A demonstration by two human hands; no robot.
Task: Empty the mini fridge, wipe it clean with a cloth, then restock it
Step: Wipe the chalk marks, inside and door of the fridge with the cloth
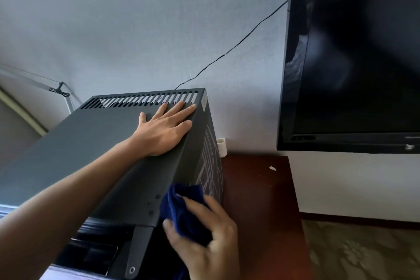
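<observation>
The mini fridge point(79, 143) has a matt, dark grey casing that looks like painted sheet metal, smooth, with slotted vents. The cloth point(184, 209) is deep blue, soft and fuzzy. The worktop point(256, 188) is glossy reddish-brown wood. The television screen point(359, 52) is glossy black.

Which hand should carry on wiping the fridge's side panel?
The right hand. It already holds the blue cloth against the fridge side, near the front. The left hand lies flat on top, fingers at the vents, and looks better left steadying the fridge.
</observation>
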